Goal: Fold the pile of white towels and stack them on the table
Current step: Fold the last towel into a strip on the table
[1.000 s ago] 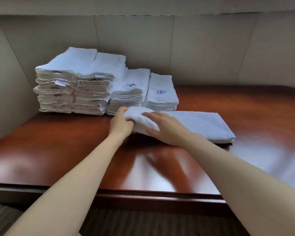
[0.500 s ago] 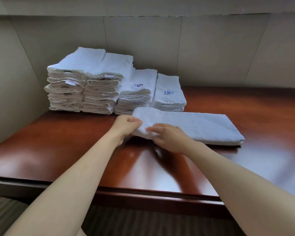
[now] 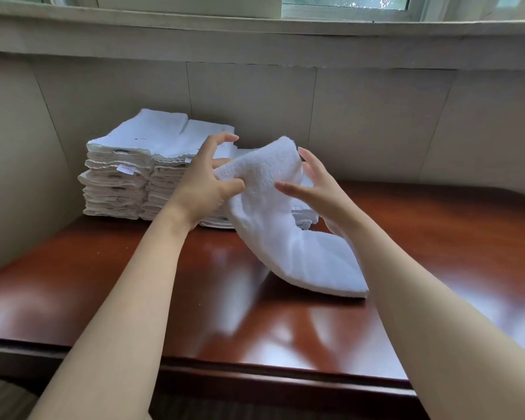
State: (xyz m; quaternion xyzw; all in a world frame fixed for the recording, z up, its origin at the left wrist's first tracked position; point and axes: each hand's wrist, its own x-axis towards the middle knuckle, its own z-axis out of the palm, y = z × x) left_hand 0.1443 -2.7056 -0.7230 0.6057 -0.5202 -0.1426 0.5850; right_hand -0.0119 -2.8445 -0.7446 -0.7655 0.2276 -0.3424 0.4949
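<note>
Folded stacks [image 3: 140, 174] stand far left on table [image 3: 103, 283] against wall; one towel [image 3: 273, 213] in work, left end raised, right end on table; left hand [image 3: 202, 184] pinches raised end; right hand [image 3: 319, 189] spread, fingers straight against towel; final fold and stacking outstanding; no unfolded pile visible.

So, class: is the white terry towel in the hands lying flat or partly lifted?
Partly lifted. The left hand pinches one end of the white terry towel up, while its far end rests on the glossy red-brown wooden table.
</note>
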